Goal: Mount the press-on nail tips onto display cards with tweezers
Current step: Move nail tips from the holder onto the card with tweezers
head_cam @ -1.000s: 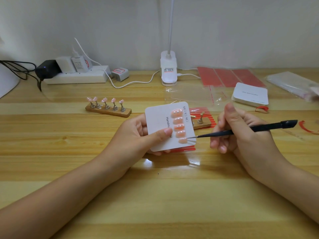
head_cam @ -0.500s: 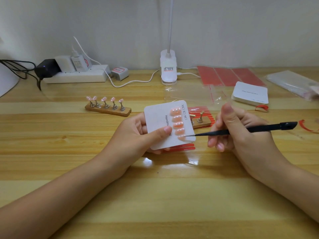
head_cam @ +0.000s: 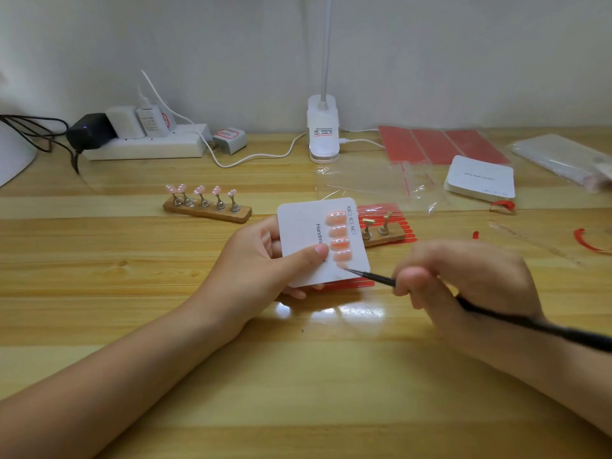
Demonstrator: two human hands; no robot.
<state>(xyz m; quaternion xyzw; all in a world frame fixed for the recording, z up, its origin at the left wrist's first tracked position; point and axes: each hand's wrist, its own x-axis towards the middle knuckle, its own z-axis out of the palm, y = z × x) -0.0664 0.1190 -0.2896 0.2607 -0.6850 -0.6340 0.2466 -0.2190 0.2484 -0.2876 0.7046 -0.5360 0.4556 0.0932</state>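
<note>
**Tweezers at the lowest nail tip**

Right hand (head_cam: 463, 279) pinches slim black tweezers (head_cam: 374, 276), points at a peach nail tip (head_cam: 342, 266). At its 9 o'clock, left hand (head_cam: 261, 260) grips the white display card (head_cam: 304, 233), thumb on top. At 12 o'clock, a wooden stand (head_cam: 207, 210) on the counter (head_cam: 132, 293).

Left hand (head_cam: 265, 260) gripping, thumb flat — right hand (head_cam: 463, 279) curled, pinching.

Bright, even light; glare patches on the table (head_cam: 331, 313); right hand (head_cam: 463, 279) motion-blurred, edges perhaps slightly bowed.
</note>
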